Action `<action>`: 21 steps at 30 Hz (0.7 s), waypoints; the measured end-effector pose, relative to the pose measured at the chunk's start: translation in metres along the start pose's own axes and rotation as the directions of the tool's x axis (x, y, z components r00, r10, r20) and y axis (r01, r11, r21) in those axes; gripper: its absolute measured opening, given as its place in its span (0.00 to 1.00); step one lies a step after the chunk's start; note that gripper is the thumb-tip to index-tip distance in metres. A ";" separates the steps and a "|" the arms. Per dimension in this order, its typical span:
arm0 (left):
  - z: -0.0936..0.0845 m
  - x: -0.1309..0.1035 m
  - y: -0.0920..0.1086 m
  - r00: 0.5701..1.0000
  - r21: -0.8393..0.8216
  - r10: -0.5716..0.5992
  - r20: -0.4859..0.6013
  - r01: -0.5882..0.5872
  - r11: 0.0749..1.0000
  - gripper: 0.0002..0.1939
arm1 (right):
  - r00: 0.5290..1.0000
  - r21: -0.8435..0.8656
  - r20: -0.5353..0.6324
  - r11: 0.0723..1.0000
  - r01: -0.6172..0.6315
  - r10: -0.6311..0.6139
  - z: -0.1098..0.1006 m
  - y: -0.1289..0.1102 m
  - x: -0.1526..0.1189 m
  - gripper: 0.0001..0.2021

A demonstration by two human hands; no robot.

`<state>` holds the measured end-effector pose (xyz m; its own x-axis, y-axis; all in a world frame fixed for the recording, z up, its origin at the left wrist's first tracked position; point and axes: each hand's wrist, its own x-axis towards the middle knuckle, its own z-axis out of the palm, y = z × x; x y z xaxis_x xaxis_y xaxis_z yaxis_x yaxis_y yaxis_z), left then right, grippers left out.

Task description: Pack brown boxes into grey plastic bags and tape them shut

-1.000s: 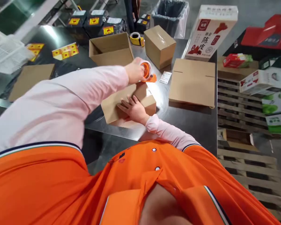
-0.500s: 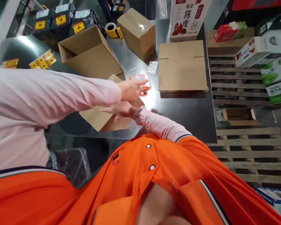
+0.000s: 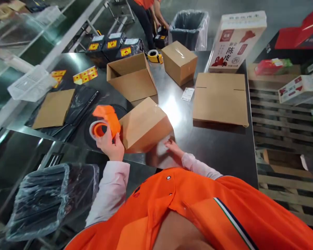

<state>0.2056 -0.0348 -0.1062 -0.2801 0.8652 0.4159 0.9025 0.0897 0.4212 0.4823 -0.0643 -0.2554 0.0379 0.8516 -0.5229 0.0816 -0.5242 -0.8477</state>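
A closed cardboard box [image 3: 146, 126] lies at an angle on the metal table in front of me. At its left end, my left hand [image 3: 111, 144] is wrapped round an orange tape dispenser [image 3: 112, 119] with a roll of tape on it. The dispenser is right beside the box's left edge. My right hand [image 3: 174, 148] is close to the box's lower right corner, its fingers partly spread and pointing left. Whether those fingertips touch the cardboard I cannot tell.
Behind stand an open carton [image 3: 131, 76], a taped carton [image 3: 179, 62] and a yellow tape dispenser [image 3: 154, 56]. Flat cartons [image 3: 220, 99] lie right, below a tall white printed box [image 3: 237, 41]. Lined bins [image 3: 41, 198] stand left and far back. A co-worker [image 3: 148, 17] bends over black packages.
My left hand has carried the tape dispenser from the right side to the box's left end. My right hand has moved right, and the view has shifted left.
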 end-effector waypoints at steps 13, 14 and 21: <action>0.022 -0.007 -0.149 0.849 -0.481 -0.527 0.034 0.476 0.736 0.35 | 0.809 -0.078 0.047 0.806 0.587 -0.586 0.006 -0.183 0.018 0.29; 0.028 -0.013 -0.155 0.817 -0.508 -0.573 0.067 0.522 0.685 0.36 | 0.724 -0.246 0.181 0.682 0.689 -0.666 0.001 -0.211 0.021 0.24; 0.029 -0.039 -0.192 0.644 -0.581 -0.732 0.221 0.690 0.431 0.42 | 0.692 -0.747 0.653 -0.116 0.654 -0.307 0.077 -0.299 0.102 0.11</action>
<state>0.0528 -0.0717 -0.2265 -0.7692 0.6004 -0.2188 0.0061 0.3493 0.9370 0.3852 0.1779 -0.0623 -0.6495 0.7434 -0.1596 0.7597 0.6256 -0.1774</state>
